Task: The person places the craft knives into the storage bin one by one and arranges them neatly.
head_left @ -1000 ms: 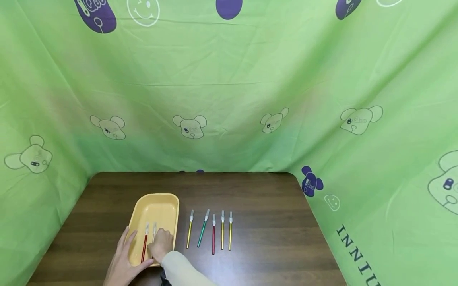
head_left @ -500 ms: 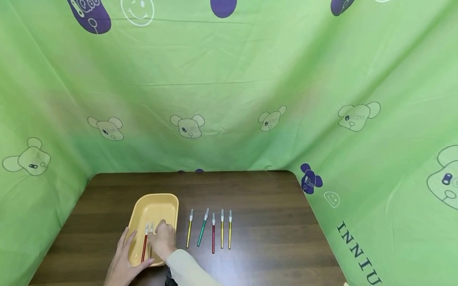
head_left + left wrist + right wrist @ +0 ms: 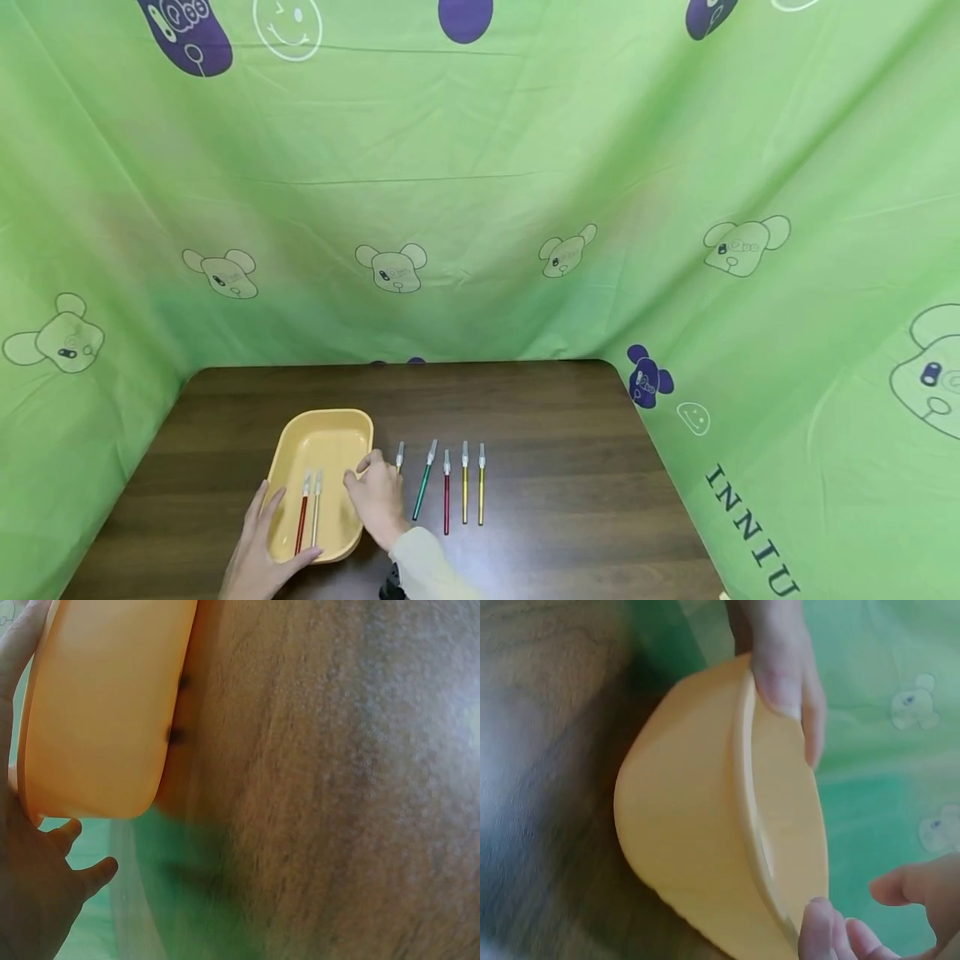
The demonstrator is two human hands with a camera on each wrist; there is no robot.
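A yellow plastic tray [image 3: 341,442] lies on the table's left part. My left hand [image 3: 258,542] grips its near left corner, fingers along the left side and thumb over the near rim; the right wrist view shows that thumb [image 3: 780,686] hooked over the tray wall [image 3: 682,787]. Inside lie a red-handled craft knife [image 3: 302,525] and a pale gold one [image 3: 316,517], side by side with clear caps pointing away. My right hand [image 3: 377,500] hovers at the right rim, thumb apart from loosely bent fingers [image 3: 817,930], holding nothing. It partly hides a yellow craft knife [image 3: 400,458].
Right of the tray, a green craft knife [image 3: 423,492], a red one [image 3: 447,500] and two yellow ones [image 3: 465,496] lie in a loose row, caps away from me. Green printed cloth [image 3: 465,317] surrounds the dark wooden table [image 3: 570,467] at back and sides.
My right hand has let go of the pale gold craft knife in the tray and moved right to the tray's right rim. The left hand keeps its grip.
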